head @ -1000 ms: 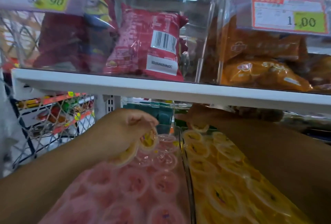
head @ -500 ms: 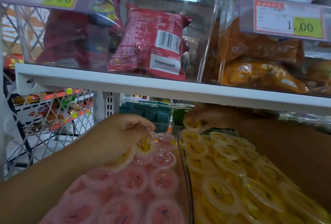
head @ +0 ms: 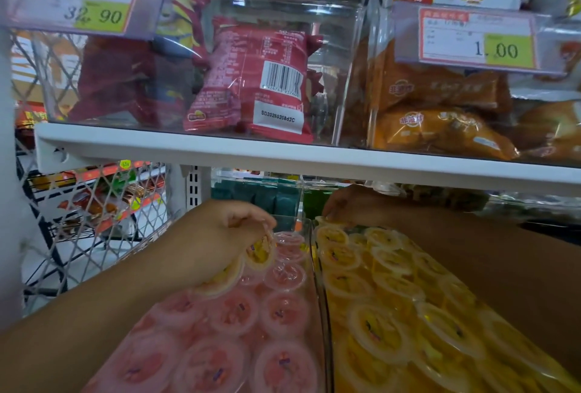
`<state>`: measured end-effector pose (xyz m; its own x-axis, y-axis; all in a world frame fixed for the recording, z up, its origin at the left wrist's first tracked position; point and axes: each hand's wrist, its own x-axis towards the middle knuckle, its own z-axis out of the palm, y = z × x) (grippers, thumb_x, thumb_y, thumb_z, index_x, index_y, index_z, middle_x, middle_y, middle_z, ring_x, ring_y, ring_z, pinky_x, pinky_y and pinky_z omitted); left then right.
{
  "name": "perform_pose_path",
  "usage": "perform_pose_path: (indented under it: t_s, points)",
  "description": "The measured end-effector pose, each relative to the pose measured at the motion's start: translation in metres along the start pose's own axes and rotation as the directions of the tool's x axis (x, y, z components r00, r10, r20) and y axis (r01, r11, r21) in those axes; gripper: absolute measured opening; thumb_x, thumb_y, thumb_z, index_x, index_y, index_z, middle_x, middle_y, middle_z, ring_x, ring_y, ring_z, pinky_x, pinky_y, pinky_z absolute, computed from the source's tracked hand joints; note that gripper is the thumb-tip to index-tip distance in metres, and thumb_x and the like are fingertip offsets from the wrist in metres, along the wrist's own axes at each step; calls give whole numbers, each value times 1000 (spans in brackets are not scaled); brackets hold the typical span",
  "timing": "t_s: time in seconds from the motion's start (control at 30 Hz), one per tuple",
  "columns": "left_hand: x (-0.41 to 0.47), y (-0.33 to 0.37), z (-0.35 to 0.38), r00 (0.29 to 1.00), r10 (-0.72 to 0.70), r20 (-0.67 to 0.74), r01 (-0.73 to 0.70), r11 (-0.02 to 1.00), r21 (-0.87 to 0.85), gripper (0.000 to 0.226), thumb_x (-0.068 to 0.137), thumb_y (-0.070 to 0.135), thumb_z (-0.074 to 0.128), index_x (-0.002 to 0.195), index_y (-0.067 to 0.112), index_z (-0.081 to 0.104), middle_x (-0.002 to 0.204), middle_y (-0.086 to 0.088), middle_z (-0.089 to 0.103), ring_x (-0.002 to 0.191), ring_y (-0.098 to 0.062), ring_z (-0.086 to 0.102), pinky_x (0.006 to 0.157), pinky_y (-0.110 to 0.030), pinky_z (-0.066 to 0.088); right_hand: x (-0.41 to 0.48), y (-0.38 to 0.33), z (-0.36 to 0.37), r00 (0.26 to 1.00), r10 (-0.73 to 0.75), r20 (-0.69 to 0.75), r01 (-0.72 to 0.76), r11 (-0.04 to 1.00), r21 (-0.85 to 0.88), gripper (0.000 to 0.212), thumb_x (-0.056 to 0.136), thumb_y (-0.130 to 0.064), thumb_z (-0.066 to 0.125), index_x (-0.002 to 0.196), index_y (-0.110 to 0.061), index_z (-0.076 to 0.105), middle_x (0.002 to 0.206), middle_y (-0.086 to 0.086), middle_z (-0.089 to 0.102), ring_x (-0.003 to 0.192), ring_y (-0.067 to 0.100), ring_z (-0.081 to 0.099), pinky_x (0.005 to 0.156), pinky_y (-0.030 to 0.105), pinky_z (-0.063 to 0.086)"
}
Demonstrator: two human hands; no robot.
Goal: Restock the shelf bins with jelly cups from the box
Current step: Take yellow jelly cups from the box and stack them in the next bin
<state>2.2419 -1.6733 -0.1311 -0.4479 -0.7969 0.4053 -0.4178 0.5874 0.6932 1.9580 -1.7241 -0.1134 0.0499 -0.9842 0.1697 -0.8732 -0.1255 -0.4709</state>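
Now, yellow jelly cups (head: pixel 259 254) within left fingers (head: pixel 251 225), above pink cups (head: pixel 284 314)

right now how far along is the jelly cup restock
Mostly done: pink cups and yellow cups look packed. In hand: the left hand grips spare yellow cups; the right hand touches one at the back of the yellow bin. Left: placing those spares.

Left price tag (head: pixel 97 15), above and left of the left hand's fingers (head: pixel 253 223): "32.90" on yellow panel.
Right price tag (head: pixel 503 49), above and right of the right hand's fingers (head: pixel 330 212): "1.00".
Red snack packet (head: pixel 248 78), directly above the left hand's fingers: white sticker (head: pixel 278 120), "SD20260208d2C"; barcode digits unreadable.
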Motion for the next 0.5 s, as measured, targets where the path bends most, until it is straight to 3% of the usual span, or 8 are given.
perform_pose_path:
  t_s: [0.07, 0.13, 0.2, 0.3, 0.4, 0.5]
  points:
    - [3, 3, 3, 1000, -5, 4, 5, 1000, 0, 21, 95, 32, 56, 87, 45, 71, 87, 40, 65, 80, 18, 60, 68, -12, 42, -4, 3, -5, 999, -39, -14, 38, 999, -28, 10, 93, -18, 63, 100, -17, 70, 91, -8, 63, 84, 6, 59, 72, 15, 47]
    - [8, 6, 8, 1000, -5, -9, 5, 1000, -16, 21, 95, 32, 57, 85, 45, 70, 86, 36, 67, 80, 15, 62, 69, -14, 44, -7, 7, -14, 998, -37, -56, 37, 999, -3, 10, 95, -24, 60, 99, -20, 68, 89, -13, 62, 83, 3, 57, 70, 9, 42]
    - [14, 10, 13, 1000, -17, -23, 17, 999, -32, 21, 95, 32, 57, 84, 45, 70, 83, 35, 67, 78, 12, 63, 67, -13, 45, -5, 10, -21, 999, 8, -34, -3, 989, 149, 6, 93, -25, 62, 95, -23, 67, 89, -8, 66, 85, 10, 63, 68, 15, 49]
    - [25, 19, 25, 996, -56, -63, 47, 990, -136, 20, 94, 29, 60, 85, 42, 72, 82, 25, 71, 77, -6, 67, 64, -14, 45, -24, -5, -21, 990, -2, 141, -46, 940, 337, 12, 96, -17, 56, 91, -23, 65, 84, -5, 68, 73, 3, 64, 58, 13, 52]
    - [37, 34, 38, 991, -84, -107, 60, 976, -211, 15, 90, 24, 65, 91, 35, 75, 92, 15, 72, 76, 1, 62, 57, -4, 42, -52, -21, -20, 963, -130, 235, -34, 808, 588, 13, 95, -12, 53, 99, -12, 65, 87, 5, 70, 71, 9, 67, 61, 17, 54]
    - [49, 44, 52, 993, -60, -105, 36, 976, -216, 18, 89, 18, 65, 99, 29, 76, 98, 16, 70, 83, 5, 60, 57, 3, 39, -60, -26, -17, 962, -157, 225, -17, 784, 620, 11, 94, -9, 55, 99, -8, 65, 83, 4, 71, 70, 9, 70, 59, 17, 53]
